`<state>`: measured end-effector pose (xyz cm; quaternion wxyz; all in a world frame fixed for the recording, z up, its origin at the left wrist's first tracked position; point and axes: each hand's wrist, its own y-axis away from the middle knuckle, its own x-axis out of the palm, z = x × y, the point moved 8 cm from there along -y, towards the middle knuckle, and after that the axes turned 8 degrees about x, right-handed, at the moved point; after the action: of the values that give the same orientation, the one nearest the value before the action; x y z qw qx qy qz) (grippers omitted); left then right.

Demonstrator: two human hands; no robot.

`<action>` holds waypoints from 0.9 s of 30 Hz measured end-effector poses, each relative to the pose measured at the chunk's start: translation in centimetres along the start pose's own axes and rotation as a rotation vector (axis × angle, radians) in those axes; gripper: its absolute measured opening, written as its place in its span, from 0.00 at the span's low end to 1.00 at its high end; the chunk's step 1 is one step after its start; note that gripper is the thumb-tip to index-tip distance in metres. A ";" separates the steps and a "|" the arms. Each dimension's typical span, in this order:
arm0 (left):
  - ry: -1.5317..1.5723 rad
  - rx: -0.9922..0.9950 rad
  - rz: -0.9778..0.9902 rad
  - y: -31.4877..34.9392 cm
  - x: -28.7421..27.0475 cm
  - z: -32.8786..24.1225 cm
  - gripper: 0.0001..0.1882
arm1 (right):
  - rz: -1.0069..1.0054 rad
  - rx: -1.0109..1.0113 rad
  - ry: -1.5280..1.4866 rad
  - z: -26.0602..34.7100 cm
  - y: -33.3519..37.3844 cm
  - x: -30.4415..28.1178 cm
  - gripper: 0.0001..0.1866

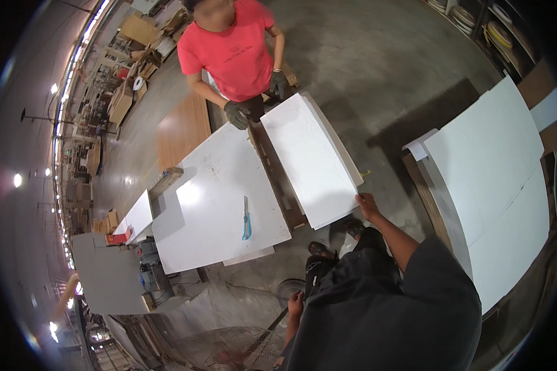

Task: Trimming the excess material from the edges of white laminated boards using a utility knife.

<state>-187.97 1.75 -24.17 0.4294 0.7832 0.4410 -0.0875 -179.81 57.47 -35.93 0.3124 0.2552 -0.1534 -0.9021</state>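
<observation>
My right hand (369, 208) is closed on the near right corner of a stack of white panels (309, 164). The stack lies tilted beside a white worktable (220, 204), with a gap between them. Low by my side, my left hand (296, 304) has its fingers curled, and nothing shows in them. A blue utility knife (247, 217) with its blade out rests on the worktable. Across from me, a person in a red shirt (232, 52) stands at the far end of the panels; one gloved hand (236, 115) is at the worktable's far corner, the other (279, 84) near the stack.
A large stack of white sheets (489, 191) stands to my right. Near my left hand is a floor fan with a wire guard (223, 346). Left of the worktable sit a machine (155, 272) and a grey panel (108, 275). A brown board (184, 131) lies behind it.
</observation>
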 end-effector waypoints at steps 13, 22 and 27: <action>-0.009 -0.095 0.049 1.2 0.2 3.5 0.24 | 0.037 0.093 -0.097 2.3 1.6 1.1 0.34; -0.056 -0.125 -0.079 3.3 0.7 5.1 0.28 | 0.253 0.210 -0.116 3.1 2.6 1.2 0.47; -0.062 -0.149 -0.092 3.8 2.0 7.7 0.29 | 0.337 0.308 -0.085 1.3 1.7 1.0 0.52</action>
<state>-181.98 -3.72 -27.73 0.4955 0.7250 0.4682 -0.0984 -180.37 55.70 -34.43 0.4093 0.2324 -0.3427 -0.8131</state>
